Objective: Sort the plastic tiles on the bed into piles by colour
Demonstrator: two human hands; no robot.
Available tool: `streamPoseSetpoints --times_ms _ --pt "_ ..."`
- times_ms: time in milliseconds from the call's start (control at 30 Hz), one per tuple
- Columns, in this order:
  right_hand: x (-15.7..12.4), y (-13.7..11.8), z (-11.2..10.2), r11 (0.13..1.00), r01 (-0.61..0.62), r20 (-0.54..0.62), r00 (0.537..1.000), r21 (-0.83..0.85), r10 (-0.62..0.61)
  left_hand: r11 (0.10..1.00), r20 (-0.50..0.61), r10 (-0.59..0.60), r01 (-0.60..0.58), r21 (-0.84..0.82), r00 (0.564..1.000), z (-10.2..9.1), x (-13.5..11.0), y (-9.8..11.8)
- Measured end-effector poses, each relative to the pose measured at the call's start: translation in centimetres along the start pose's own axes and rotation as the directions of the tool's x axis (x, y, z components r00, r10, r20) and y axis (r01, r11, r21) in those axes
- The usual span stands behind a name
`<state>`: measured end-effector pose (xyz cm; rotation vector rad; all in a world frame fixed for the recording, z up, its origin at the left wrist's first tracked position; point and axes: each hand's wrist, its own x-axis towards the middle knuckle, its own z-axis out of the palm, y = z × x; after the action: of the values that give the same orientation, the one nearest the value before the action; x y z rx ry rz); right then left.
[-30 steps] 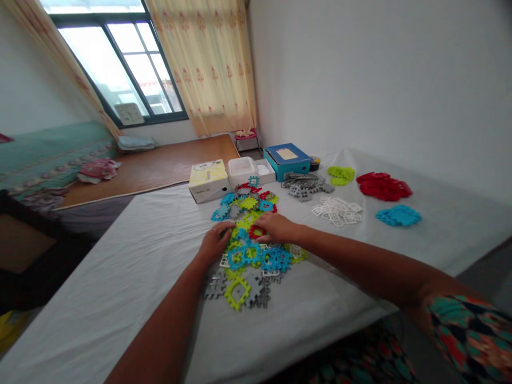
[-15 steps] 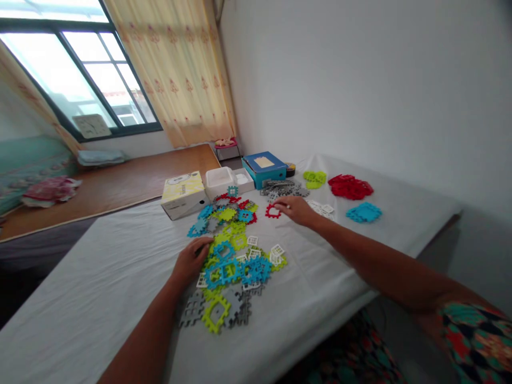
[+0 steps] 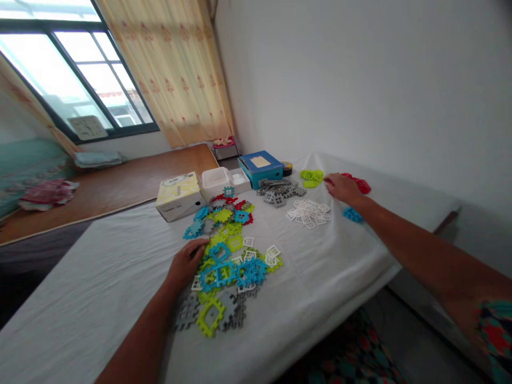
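At the left edge of the mixed pile of plastic interlocking pieces (image 3: 219, 272), my left hand (image 3: 187, 261) rests with loosely bent fingers, apparently holding nothing. The pile mixes lime, blue, grey, red and white pieces. My right hand (image 3: 342, 188) reaches over the red pile (image 3: 362, 185) and covers much of it. Its fingers are bent together, and a bit of red shows at the fingertips; the hand hides most of the piece. Close by lie the lime pile (image 3: 312, 177), the blue pile (image 3: 352, 214) and the white window-grid pieces (image 3: 308, 213).
Behind the mixed pile stand a yellow-and-white box (image 3: 179, 197), a white plastic container (image 3: 216, 180) and a blue box (image 3: 261, 168). Grey pieces (image 3: 278, 192) lie before the blue box. A white cloth (image 3: 108, 277) covers the table, which meets the wall behind.
My right hand has moved right and away, from beside the mixed pile to the red pile, uncovering the white pieces. My left hand has stayed at the mixed pile; the view has shifted slightly.
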<state>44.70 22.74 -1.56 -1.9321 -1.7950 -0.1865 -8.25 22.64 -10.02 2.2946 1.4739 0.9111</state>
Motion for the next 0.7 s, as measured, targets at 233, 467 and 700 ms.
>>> streamPoseSetpoints --times_ms 233,467,700 --pt "-1.9 -12.7 6.4 0.693 0.534 0.281 0.656 0.484 -0.701 0.999 0.003 0.003 -0.003 -0.039 1.0 0.0 0.0 0.6" --pt "-5.5 -19.4 10.4 0.603 0.592 0.209 0.599 0.534 -0.773 0.998 0.003 0.002 -0.002 -0.066 1.0 0.1 -0.2 0.6" --pt "-6.0 -18.3 10.6 0.667 0.468 0.22 0.698 0.581 -0.681 0.998 0.008 -0.004 0.005 -0.057 1.0 0.2 -0.1 0.5"
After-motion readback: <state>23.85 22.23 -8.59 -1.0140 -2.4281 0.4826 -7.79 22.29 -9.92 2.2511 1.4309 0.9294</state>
